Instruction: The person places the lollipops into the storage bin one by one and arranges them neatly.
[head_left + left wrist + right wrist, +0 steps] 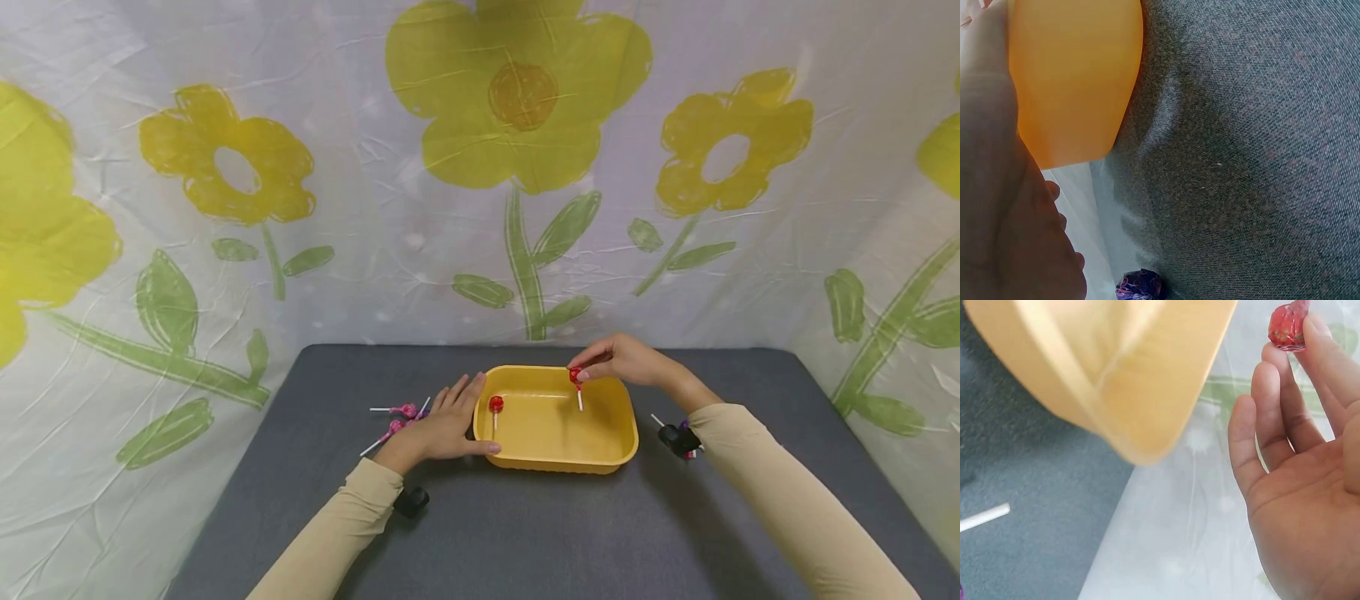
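Backdrop sheet (390,242): 1, white, 5 yellow flowers (522,96) in view, two cut off at frame edges. Desk (525,533): 1, dark grey fabric top. Beige sleeves (337,533): 2. Yellow tub (555,462): 1, roughly rectangular, on the desk. Hands: 2. Left hand (448,425) lies against tub's left end, fingers straight and spread, thumb at near rim, grip released. Right hand (624,361) is at the tub's far right, grip pinching 1 red lollipop (575,375) by its wrapped head, white stick pointing down over the interior. Black wrist cameras (411,502): 2. Other lollipops: 1 red candy pop (496,405) inside tub, left end, stick toward near side; 2 pink pops (395,426) and 1 purple pop (423,413), partly hidden, beside left hand. Right of tub, white stick (657,419) plus purple and red bits behind the camera; count unclear.
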The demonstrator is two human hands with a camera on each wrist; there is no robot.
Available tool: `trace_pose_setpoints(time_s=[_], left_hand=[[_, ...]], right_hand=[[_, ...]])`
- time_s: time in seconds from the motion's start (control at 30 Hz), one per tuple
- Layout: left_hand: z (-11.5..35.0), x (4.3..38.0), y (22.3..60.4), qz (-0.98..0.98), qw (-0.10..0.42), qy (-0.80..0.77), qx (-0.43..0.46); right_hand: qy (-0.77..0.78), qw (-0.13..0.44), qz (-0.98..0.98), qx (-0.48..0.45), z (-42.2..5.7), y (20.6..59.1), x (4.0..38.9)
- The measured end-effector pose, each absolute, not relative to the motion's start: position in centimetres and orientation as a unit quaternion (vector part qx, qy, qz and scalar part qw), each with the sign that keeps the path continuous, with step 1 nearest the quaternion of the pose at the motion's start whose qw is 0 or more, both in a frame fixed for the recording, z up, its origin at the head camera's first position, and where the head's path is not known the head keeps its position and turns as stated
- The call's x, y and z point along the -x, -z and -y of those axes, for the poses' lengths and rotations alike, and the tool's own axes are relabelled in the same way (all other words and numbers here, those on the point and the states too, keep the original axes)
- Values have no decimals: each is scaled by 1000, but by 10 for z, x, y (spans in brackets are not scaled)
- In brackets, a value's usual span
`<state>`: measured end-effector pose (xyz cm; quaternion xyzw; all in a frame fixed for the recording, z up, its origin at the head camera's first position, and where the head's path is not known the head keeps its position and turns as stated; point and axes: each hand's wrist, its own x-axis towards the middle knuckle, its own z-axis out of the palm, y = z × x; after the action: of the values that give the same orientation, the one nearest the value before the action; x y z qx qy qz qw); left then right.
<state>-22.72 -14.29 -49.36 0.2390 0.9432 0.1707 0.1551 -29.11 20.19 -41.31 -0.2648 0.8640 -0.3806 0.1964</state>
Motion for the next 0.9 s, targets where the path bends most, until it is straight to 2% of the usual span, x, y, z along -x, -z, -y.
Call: trace_pose_setpoints(time_s=[0.9], left_hand=[[142,226,493,-945,154,-170,-236]], right_hand=[[390,203,-846,302,-160,413,306]])
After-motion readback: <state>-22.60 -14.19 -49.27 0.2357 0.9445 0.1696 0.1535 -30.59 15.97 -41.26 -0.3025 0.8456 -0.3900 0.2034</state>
